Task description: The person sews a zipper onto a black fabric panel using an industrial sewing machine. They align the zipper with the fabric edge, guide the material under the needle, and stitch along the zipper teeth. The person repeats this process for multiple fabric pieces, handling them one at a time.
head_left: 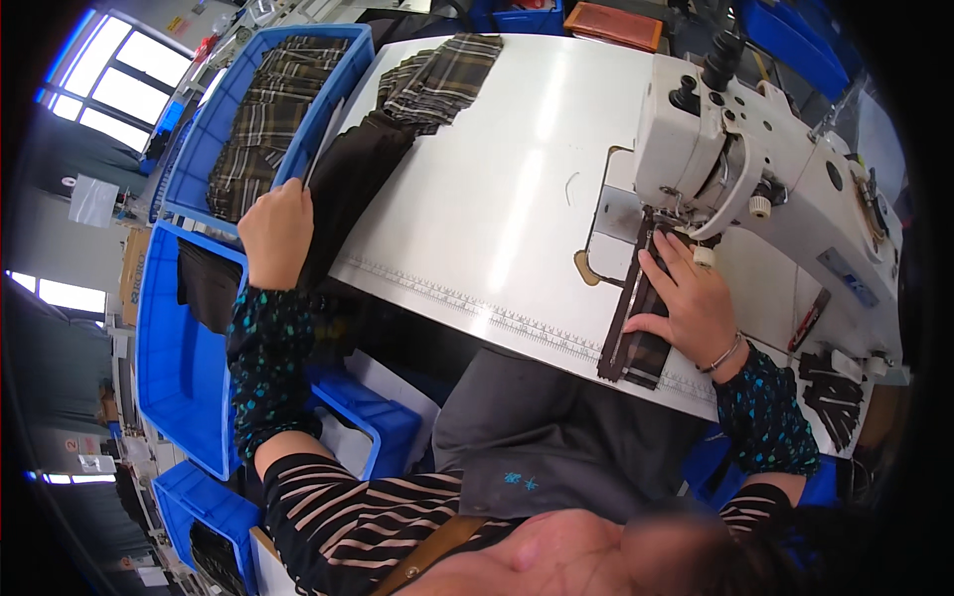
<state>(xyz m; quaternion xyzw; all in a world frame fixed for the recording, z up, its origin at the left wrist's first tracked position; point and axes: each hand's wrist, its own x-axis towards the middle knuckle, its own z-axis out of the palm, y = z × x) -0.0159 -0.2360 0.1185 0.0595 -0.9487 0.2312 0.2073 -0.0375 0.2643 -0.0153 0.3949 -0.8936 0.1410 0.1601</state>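
Observation:
My right hand (681, 298) lies with fingers spread on a dark zipper strip (623, 336) and a narrow plaid fabric piece (651, 358) beneath the sewing machine's presser area (668, 221). My left hand (276, 233) is closed beside a long dark brown cloth (358, 174) at the table's left edge; what its curled fingers grip is hidden. Cut plaid pieces (442, 79) lie at the top of the white table (497, 199), overlapping the brown cloth.
Blue bins (189, 387) line the left, one holding folded plaid pieces (273, 119), another dark fabric (209, 278). A white machine body (815, 209) fills the right, near a red-black tool (810, 318) and dark strips (830, 397). An orange tray (611, 25) sits behind.

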